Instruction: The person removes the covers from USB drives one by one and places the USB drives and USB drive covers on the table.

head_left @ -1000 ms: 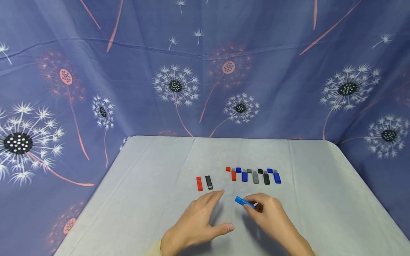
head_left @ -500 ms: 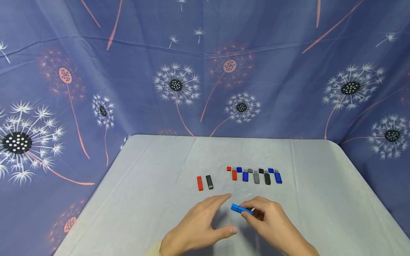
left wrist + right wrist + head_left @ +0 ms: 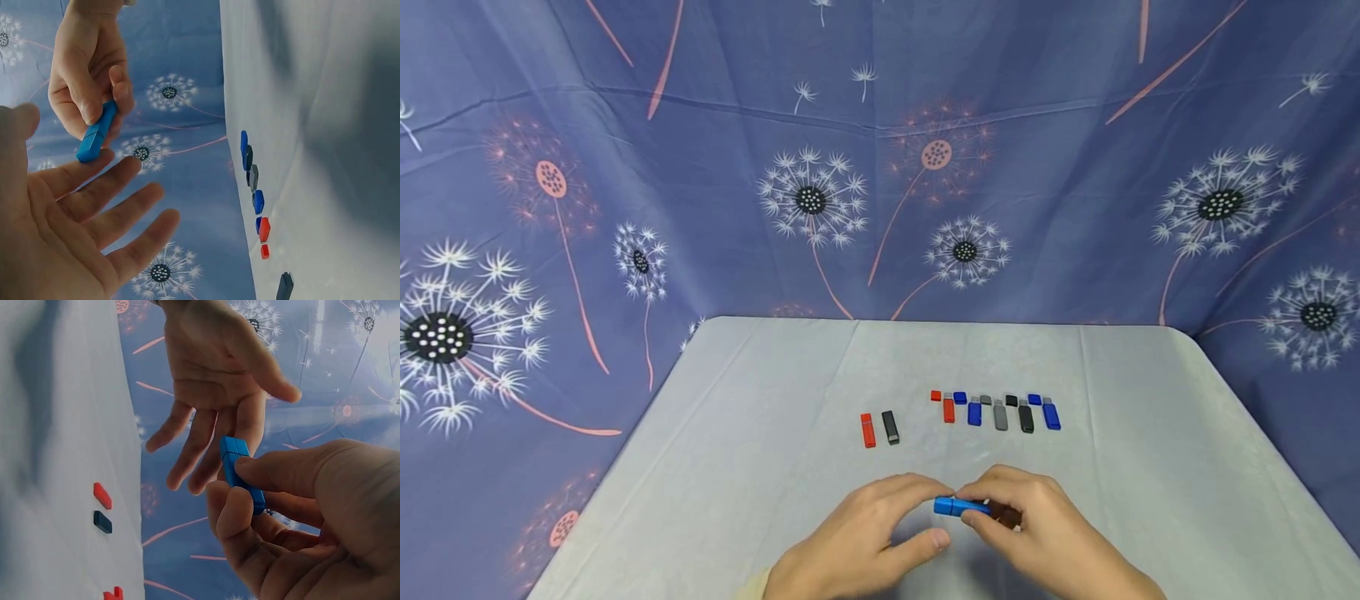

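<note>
Right hand [image 3: 1037, 521] pinching light-blue USB stick [image 3: 957, 506] between thumb and fingers, above bench [image 3: 760, 467], nearer person than row of sticks [image 3: 1000, 412]. Stick's long axis lying left-right, free capped end pointing toward left hand [image 3: 865, 533]. Left hand spread, fingers relaxed, fingertips just beside that end, gripping nothing.

Matt plastic blue drive [image 3: 958, 506]; table cover [image 3: 760, 433] cloth (faintly creased).
</note>
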Tool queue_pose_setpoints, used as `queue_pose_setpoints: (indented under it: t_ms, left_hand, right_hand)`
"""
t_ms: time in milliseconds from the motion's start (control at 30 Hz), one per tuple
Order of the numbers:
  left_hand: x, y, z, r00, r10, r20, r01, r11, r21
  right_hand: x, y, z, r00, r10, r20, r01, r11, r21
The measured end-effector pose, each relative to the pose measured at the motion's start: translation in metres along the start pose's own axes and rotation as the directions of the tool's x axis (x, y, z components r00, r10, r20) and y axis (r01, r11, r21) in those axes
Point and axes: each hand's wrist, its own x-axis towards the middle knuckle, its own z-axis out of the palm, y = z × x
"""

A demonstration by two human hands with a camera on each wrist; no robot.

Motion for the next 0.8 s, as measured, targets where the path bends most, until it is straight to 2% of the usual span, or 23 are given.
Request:
queue_pose_setpoints:
  t_ms: [333,500,600,800]
  left_hand:
    - [0.0032,-0.0047,0.0010,0.999,0.039,-0.003,-0.039,0.999,0.038]
    - [0.0040,-0.0056,0.0021,0.997,0.077,-0.020,-0.075,0.994,0.079]
    - [0.0051,-0.0050,0.0023,0.998,0.057,-0.021,-0.055,0.997,0.051]
    - [0.0065,-0.0038,0.0010,0.999,-0.003,-0.040,0.001,0.999,-0.046]
  right_hand:
    - [0.0039,-0.0022,0.0029,1.000,0.001,0.024,-0.002,0.999,0.035]
    - [0.0055,-0.0038,0.0058,0.999,-0.042,-0.001,0.042,0.999,0.022]
    - [0.0066,-0.0043,0.0072,0.998,-0.060,-0.017,0.060,0.998,0.012]
    - [0.0090,-0.0069,0.0063,0.999,0.000,0.035,-0.003,0.997,0.074]
